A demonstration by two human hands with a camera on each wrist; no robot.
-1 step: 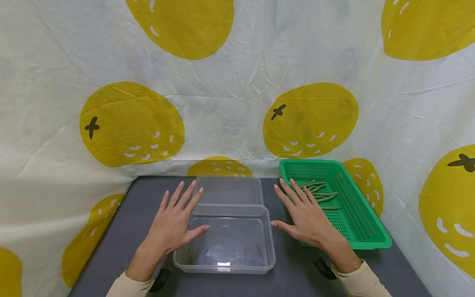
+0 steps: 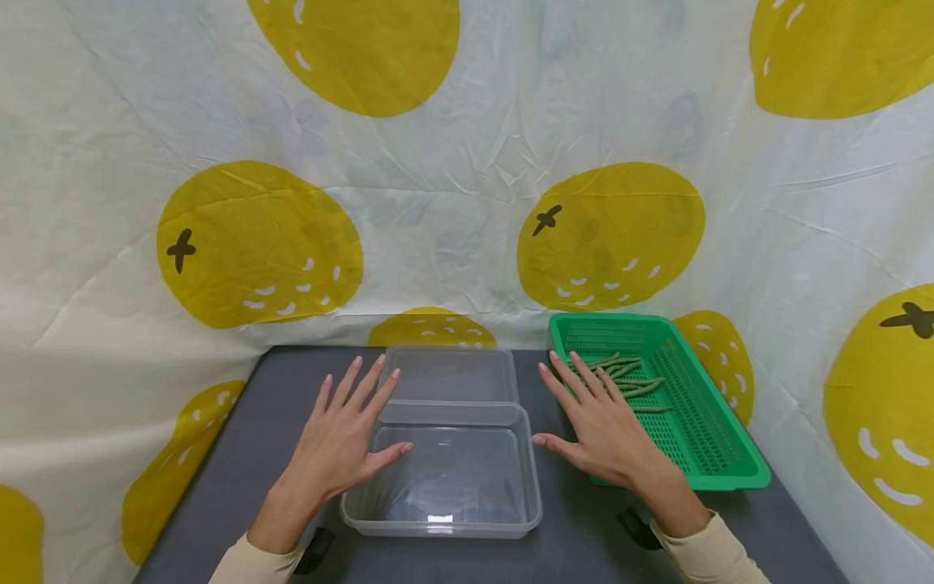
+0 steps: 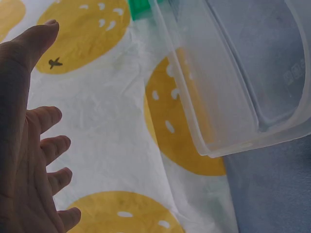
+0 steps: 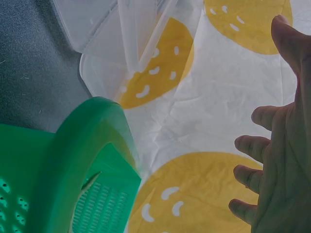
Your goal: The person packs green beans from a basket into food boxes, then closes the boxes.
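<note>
My left hand (image 2: 336,446) hovers with spread, straight fingers over the left side of a clear plastic box (image 2: 536,495); nothing is in its grasp. Palm down, my right hand (image 2: 606,438) is held between that box and a green plastic basket (image 2: 718,397), its fingers also spread and holding nothing. Several green beans (image 2: 645,389) lie inside the basket towards its far left, partly hidden by the right fingers. Behind the box lies a clear flat lid (image 2: 452,375). The left wrist view shows the box's wall (image 3: 194,97) apart from the hand.
All of these stand on a dark grey table (image 2: 255,430). A pale cloth (image 2: 438,243) printed with big yellow fruits hangs behind the table and along both sides. A dark strap piece (image 2: 638,529) shows beneath the right wrist.
</note>
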